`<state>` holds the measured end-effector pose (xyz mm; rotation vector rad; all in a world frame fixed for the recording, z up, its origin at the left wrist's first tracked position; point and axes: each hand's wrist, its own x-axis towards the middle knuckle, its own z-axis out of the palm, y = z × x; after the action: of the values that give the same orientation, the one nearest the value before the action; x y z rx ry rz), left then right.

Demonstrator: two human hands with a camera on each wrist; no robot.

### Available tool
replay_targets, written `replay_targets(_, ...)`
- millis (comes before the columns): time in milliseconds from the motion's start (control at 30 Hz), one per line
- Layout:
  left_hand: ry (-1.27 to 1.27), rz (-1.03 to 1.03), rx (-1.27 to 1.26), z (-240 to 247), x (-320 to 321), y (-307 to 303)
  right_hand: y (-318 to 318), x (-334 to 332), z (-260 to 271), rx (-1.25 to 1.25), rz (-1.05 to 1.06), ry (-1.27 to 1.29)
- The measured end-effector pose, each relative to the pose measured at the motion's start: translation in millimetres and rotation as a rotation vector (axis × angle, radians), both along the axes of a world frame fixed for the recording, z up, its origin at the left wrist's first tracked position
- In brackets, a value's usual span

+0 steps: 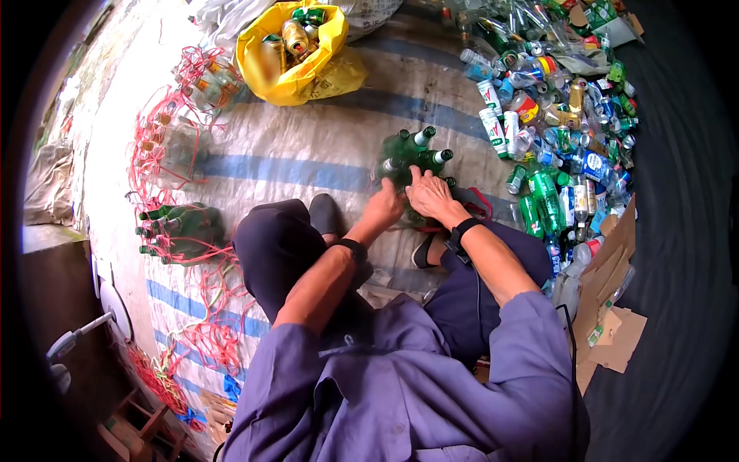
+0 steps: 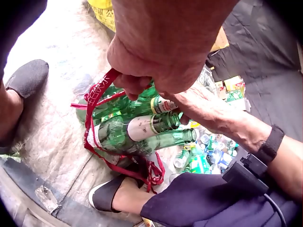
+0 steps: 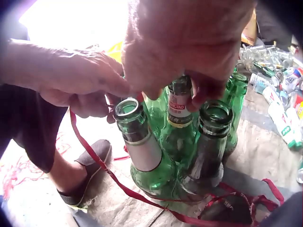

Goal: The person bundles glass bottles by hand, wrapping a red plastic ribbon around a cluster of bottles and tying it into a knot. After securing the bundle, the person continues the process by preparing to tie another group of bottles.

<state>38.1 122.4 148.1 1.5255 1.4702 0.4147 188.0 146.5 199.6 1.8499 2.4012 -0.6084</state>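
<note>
left hand (image 1: 382, 206) pinches a red ribbon (image 2: 100, 89) that runs round the near side of the clustered green bottles (image 3: 176, 144), which stand on the striped sheet (image 1: 292, 137) beneath both hands, mouths up, their long axes near vertical and splaying slightly. farther right, the right hand (image 1: 433, 194) dips its fingers among the bottle necks, though whether it grips one i cannot tell. binding the bundle seems the step in hand, and the next move likely calls for drawing the ribbon snug and knotting it, bottles kept upright.
</note>
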Motion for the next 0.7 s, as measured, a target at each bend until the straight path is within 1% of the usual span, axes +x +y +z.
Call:
replay_targets(100, 0.001, 0.002, -0.016, 8, 0, 0, -10, -1, 7, 0.015, -0.069, 0.047)
replay_targets(167, 0.006, 0.0, -0.011, 11, -1, 0, -17, 1, 13, 0.201, -0.094, 0.1)
replay_targets(200, 0.009, -0.001, -0.002, 11, -1, 0, -21, 3, 22, 0.199, -0.098, 0.1)
replay_targets(267, -0.006, -0.004, 0.021, 2, -1, -1, -24, 6, 47, 0.112, -0.027, -0.007)
replay_targets(300, -0.01, -0.007, 0.041, 1, -1, 0, -26, 7, 57, 0.056, -0.046, -0.016)
replay_targets(333, -0.014, -0.01, 0.06, -1, -1, 0, -32, 8, 62, 0.058, -0.049, -0.016)
replay_targets(400, -0.017, -0.013, 0.056, -2, -1, 1, -44, 10, 67, 0.146, 0.007, -0.03)
replay_targets(467, -0.018, -0.02, 0.046, 0, -1, -1, -46, 11, 60, 0.15, -0.006, -0.054)
replay_targets(533, -0.032, -0.027, 0.094, 2, -1, -1, -49, 13, 51, 0.111, 0.119, -0.027)
replay_targets(600, -0.022, -0.039, 0.111, -6, -1, 0, -52, 14, 37, 0.113, 0.145, -0.017)
replay_targets(667, -0.008, -0.054, 0.127, -9, -2, 1, -55, 16, 6, 0.105, 0.178, 0.058)
replay_targets(700, -0.012, -0.052, 0.141, -10, -1, 0, -56, 14, 5, 0.146, 0.205, 0.111)
